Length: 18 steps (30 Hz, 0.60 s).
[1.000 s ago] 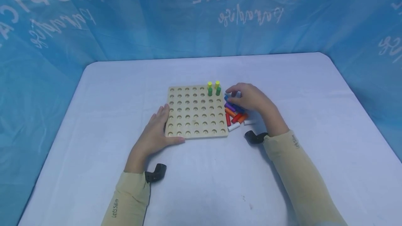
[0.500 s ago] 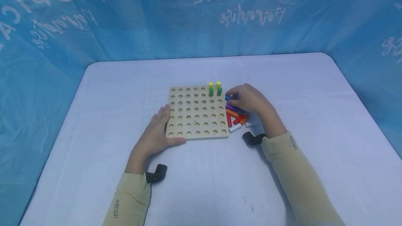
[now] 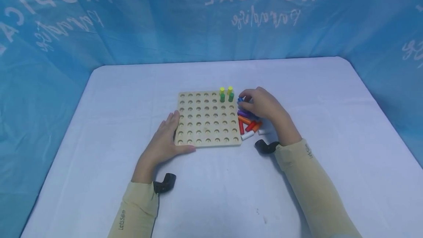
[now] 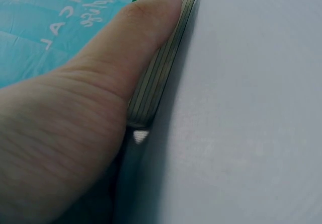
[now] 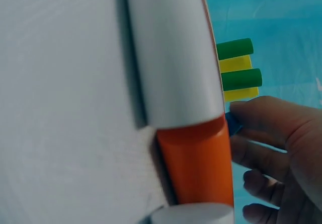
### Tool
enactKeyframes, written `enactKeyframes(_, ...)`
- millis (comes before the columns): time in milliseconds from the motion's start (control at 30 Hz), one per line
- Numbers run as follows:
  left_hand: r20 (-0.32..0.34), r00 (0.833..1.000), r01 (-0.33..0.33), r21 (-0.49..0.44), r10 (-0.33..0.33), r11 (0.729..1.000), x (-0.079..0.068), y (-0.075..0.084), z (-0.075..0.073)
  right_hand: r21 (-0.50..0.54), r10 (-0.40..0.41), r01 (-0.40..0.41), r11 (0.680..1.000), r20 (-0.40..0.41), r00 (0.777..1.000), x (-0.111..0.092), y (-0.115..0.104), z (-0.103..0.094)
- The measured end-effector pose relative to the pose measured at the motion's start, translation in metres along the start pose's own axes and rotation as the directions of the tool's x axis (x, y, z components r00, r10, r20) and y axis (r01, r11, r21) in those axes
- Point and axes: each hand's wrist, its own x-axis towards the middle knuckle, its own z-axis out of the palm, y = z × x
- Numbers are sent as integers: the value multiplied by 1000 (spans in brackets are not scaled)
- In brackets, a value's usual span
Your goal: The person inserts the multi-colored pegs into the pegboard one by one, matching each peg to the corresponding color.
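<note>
A pale wooden pegboard (image 3: 211, 120) with rows of round holes lies on the table. My left hand (image 3: 162, 140) rests at its near left corner, fingers along the left side and the thumb straight along the front edge (image 4: 163, 78). Two yellow pegs (image 3: 230, 90) and two green pegs (image 3: 231, 97) stand upright in the far right holes. Beside the right edge, my right hand (image 3: 262, 103) pinches a blue peg (image 5: 233, 124) between thumb and index finger. That peg's lower part is hidden in the right wrist view.
Loose pegs lie right of the board: purple (image 3: 243, 114), orange (image 3: 244, 119), red (image 3: 241, 127) and white (image 3: 247, 135). Some are partly under the right hand. A white cloth covers the table (image 3: 211, 190), with a blue printed curtain (image 3: 165, 21) behind.
My right thumb and index finger have closed on a blue peg among the loose ones, and its end now shows slightly higher. The left hand keeps its place on the board.
</note>
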Motion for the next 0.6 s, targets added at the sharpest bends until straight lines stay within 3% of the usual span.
enactKeyframes(233,12,999,-37,-6,37,999,3,1,1,39,22,-20,999,-38,999,-5,4,-5)
enactKeyframes(600,-4,1000,7,-14,-7,1000,-2,-1,-3,102,-16,27,994,-112,994,-7,-8,-11)
